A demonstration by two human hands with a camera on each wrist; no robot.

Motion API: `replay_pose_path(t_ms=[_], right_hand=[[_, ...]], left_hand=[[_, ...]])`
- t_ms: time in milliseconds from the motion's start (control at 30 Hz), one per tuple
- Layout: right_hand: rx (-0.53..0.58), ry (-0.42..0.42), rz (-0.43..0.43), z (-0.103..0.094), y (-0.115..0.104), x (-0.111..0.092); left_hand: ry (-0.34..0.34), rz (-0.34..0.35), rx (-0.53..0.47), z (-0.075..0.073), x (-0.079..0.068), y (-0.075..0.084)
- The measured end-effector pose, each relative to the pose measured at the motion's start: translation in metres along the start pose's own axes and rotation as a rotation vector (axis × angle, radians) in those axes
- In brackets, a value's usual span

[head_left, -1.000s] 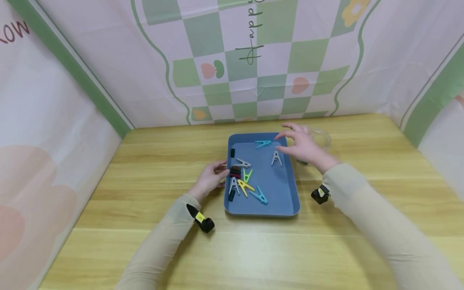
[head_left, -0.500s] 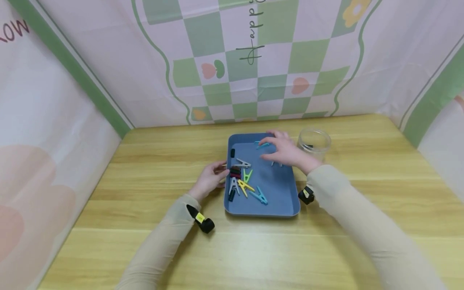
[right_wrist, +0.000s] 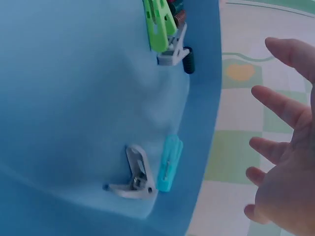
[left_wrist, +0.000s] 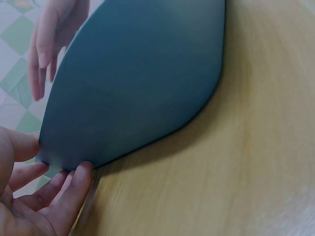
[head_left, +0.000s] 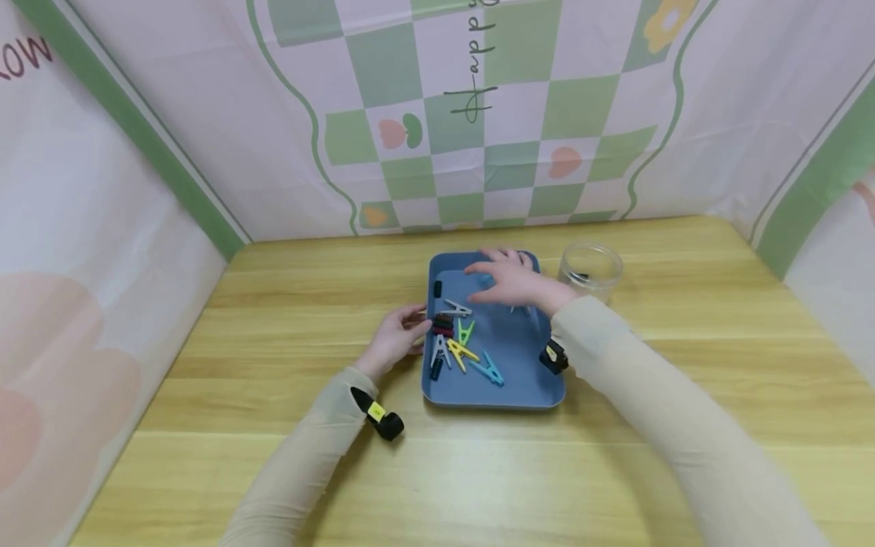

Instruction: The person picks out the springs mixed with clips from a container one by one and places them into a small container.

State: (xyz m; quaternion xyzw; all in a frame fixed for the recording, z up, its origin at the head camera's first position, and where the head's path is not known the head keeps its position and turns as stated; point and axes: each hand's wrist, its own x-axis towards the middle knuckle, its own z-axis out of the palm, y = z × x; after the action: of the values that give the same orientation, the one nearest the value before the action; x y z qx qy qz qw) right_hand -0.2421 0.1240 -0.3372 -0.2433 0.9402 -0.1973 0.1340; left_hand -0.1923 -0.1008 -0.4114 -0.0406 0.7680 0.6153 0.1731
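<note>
A blue tray [head_left: 522,361] holds several plastic clothespins and small ribbed cylinders. My left hand [head_left: 395,339] grips its left side, thumb at the rim and fingertips against the outer wall. Over the tray's far end, my right hand [head_left: 511,282] hovers with spread fingers and holds nothing. Beneath it lie a grey clothespin [right_wrist: 137,179] and a turquoise clothespin [right_wrist: 170,163], mostly covered in the head view. Along the left half are a green clothespin [head_left: 465,332], a yellow clothespin [head_left: 461,351], a blue clothespin [head_left: 489,370] and grey ones. Dark and red ribbed cylinders [head_left: 443,324] lie against the left wall.
A clear round jar [head_left: 593,262] with something dark inside stands just right of the tray's far end. The wooden table [head_left: 307,296] ends at a patterned cloth backdrop [head_left: 519,182] behind, and cloth hangs at both sides.
My right hand has moved left from beside the jar to over the tray's far end, covering the clothespins there. My left hand and the tray stay put.
</note>
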Motion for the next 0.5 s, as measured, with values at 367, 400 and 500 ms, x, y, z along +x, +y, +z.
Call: replay_pose_path(t_ms=[367,400,500], right_hand=[[0.016,0.027,0.014,0.016,-0.001,0.017],[0.020,0.030,0.014,0.017,-0.001,0.019],[0.015,0.044,0.015,0.022,-0.001,0.026]], left_hand=[[0.000,-0.002,-0.009,-0.001,-0.001,0.001],[0.001,-0.002,-0.007,-0.001,-0.001,0.001],[0.003,-0.002,-0.003,-0.001,-0.001,0.000]])
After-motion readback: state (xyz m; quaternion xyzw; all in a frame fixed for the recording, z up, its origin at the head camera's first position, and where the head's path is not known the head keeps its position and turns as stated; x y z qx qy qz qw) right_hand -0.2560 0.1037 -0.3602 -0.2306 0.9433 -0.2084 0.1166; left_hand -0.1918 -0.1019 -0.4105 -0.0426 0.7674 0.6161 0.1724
